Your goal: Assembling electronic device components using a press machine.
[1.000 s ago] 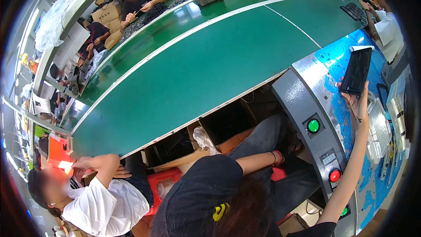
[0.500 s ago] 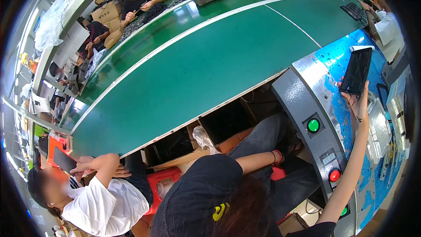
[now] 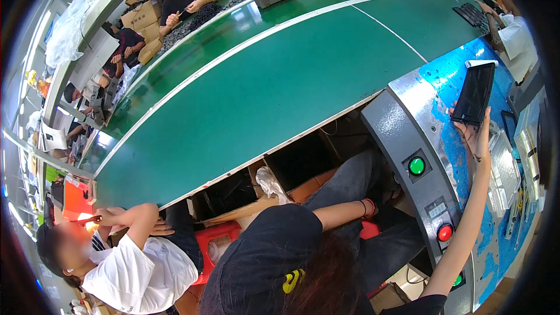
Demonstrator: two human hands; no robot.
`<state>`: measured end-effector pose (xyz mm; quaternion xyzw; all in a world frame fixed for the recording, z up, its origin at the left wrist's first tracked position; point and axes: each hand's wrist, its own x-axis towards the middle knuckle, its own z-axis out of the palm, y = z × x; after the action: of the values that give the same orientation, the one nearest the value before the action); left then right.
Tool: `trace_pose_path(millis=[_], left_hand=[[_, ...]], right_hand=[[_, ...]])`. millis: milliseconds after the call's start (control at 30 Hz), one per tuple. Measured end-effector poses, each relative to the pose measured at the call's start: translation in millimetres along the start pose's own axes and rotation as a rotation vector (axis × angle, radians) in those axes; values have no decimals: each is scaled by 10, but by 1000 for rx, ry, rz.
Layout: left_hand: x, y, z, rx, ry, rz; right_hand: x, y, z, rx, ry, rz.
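My right hand (image 3: 475, 135) grips the lower end of a black flat rectangular panel (image 3: 474, 93) with a glossy dark face. The panel is tilted above the blue-and-silver worn top of a machine (image 3: 434, 81), and a white strip shows at its far end. My left forearm (image 3: 341, 214), with a red band at the wrist, lies across my lap; the hand beyond the wrist is hidden. Close to my right hand are a black frame (image 3: 509, 125) and a clear plastic-like block (image 3: 503, 172).
A green button (image 3: 416, 166) and a red button (image 3: 445, 233) sit on the machine's grey front. A long green worktable (image 3: 262, 105) curves ahead, with open cartons (image 3: 233, 219) below it. A co-worker in white (image 3: 140, 274) sits at left; others work across the table.
The co-worker at left has turned a dark flat piece nearly edge-on, with an orange glow now beside it. My right hand and its panel have hardly moved.
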<state>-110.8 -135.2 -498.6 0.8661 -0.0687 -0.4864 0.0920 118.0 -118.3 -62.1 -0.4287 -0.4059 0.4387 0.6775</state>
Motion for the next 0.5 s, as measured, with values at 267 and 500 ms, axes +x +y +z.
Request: trace_pose_path(millis=[267,500], left_hand=[[21,-4,28,-4,2,5],[21,-11,58,-7,5,9]], right_hand=[[1,-7,8,-12,-17,-10],[-5,4,13,9,5,0]])
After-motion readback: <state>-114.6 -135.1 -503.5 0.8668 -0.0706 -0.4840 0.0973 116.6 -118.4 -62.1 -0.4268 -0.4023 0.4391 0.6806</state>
